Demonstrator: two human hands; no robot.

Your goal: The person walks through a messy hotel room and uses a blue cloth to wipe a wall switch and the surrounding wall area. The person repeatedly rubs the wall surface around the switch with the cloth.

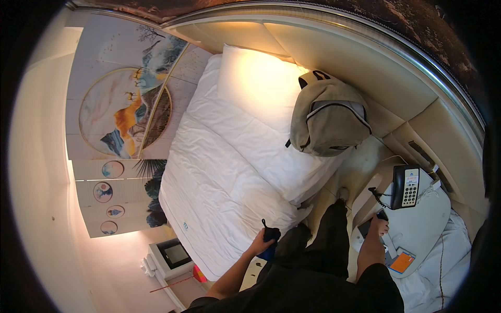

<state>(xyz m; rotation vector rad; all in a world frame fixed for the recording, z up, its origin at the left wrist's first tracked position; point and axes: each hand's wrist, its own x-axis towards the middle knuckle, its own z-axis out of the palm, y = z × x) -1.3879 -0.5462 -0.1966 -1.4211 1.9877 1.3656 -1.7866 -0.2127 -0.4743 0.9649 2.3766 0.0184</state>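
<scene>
My left hand [260, 243] grips a dark blue and black cloth pouch [270, 241] with a small loop on top, beside the lower edge of the bed. My right hand [379, 225] is closed around a small black object [382, 214], perhaps a phone or a case, over the white bedside table [430, 219]. Near that hand lie a dark flat device [365, 227], a white cable and an orange card or booklet [402, 261]. A black corded telephone [405, 187] stands on the table above the hand.
A grey-green backpack [332, 117] with an unzipped front pocket rests on the white bed [231, 156] by the pillow [254, 82]. A padded headboard [352, 66] runs behind. Another white-covered bed [450, 258] is at the right. A cabinet [172, 254] stands at lower left.
</scene>
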